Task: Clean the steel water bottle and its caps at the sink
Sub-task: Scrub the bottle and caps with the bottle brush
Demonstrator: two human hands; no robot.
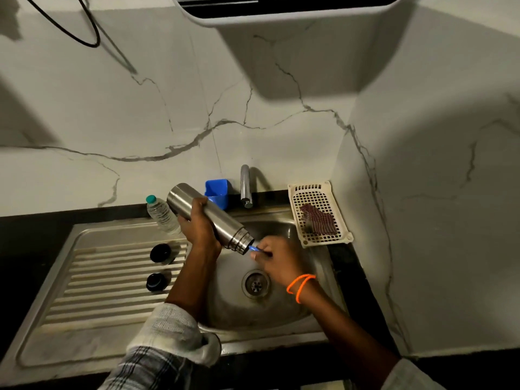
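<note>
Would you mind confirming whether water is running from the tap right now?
No, the tap shows no stream below its spout, while the left hand tilts the steel bottle over the sink basin.

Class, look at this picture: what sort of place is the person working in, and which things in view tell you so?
Most likely a home kitchen's washing-up corner. A steel sink with a ribbed draining board is set into a dark counter, a tap stands behind the basin against a marble-patterned wall, and a plastic drying basket sits beside it.
</note>
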